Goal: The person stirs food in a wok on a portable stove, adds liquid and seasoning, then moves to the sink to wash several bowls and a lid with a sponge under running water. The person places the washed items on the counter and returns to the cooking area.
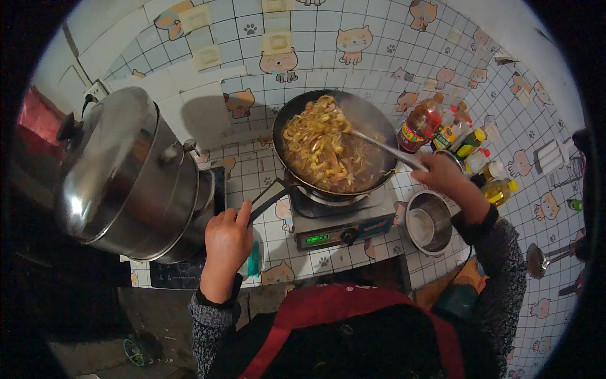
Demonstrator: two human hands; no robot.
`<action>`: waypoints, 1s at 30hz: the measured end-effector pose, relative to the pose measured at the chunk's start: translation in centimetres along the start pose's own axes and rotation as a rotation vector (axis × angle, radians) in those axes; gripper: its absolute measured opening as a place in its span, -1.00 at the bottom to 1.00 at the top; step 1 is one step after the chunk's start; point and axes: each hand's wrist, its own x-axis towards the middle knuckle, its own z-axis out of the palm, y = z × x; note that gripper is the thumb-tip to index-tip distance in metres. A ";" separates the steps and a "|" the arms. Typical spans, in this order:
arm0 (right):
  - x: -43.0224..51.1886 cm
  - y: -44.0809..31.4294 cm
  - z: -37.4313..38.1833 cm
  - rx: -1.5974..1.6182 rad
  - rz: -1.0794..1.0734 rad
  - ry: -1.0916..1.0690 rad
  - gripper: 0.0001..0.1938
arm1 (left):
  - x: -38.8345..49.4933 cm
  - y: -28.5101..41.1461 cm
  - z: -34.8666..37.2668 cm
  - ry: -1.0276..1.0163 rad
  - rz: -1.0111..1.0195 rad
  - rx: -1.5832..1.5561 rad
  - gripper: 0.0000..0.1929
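My left hand (228, 241) grips the black handle (271, 201) of a dark wok (378, 177), its index finger stretched along the handle. The wok sits on an induction cooker (348, 232) with a lit green display. Inside lies a heap of yellowish-brown stir-fried food (319, 142), perhaps noodles or shredded vegetables, in some brown liquid. In my right hand (442, 175) is the metal handle of a cooking spatula (388, 150). Its far end is hidden in the food at the wok's middle. Faint steam hangs over the right side.
A large lidded steel steamer pot (142, 189) stands on a black cooktop (175, 275) at left. Right of the cooker is a steel bowl (428, 222). Several sauce and oil bottles (466, 142) line the right wall. A ladle (537, 260) hangs farther right.
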 end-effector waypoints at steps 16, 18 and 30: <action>5.4 -10.1 -2.0 -0.895 -0.434 -0.119 -0.92 | 0.4 0.1 -0.3 -0.015 -0.033 -0.047 -0.51; 3.9 -8.7 -2.7 -0.966 -0.624 -0.096 -0.94 | 0.4 0.2 -0.2 -0.023 -0.053 -0.054 -0.51; -1.7 -7.4 -9.8 -0.748 -0.096 -0.195 -0.87 | 0.2 0.4 -0.2 -0.038 -0.118 -0.085 -0.57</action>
